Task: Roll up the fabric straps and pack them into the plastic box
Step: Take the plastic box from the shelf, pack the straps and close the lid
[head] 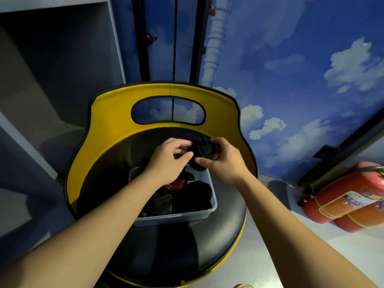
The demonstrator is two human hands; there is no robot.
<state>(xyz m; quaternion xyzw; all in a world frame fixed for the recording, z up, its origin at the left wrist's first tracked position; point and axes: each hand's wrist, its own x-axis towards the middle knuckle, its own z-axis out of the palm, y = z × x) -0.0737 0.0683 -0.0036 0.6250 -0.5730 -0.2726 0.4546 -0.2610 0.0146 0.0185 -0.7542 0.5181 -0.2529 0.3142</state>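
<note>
A black fabric strap (202,149), partly rolled into a bundle, hangs in the air above the far end of the clear plastic box (212,205). My left hand (169,161) pinches its left side between thumb and fingers. My right hand (223,161) grips its right side with curled fingers, and a loose end droops toward the box. Inside the box lie several dark rolled straps (197,196) and one with red on it (178,183). My left forearm hides part of the box.
The box rests on the black round seat (218,235) of a yellow chair, whose backrest (112,113) with a handle cutout rises behind. Red fire extinguishers (345,202) lie on the floor at right. Grey shelving stands at left.
</note>
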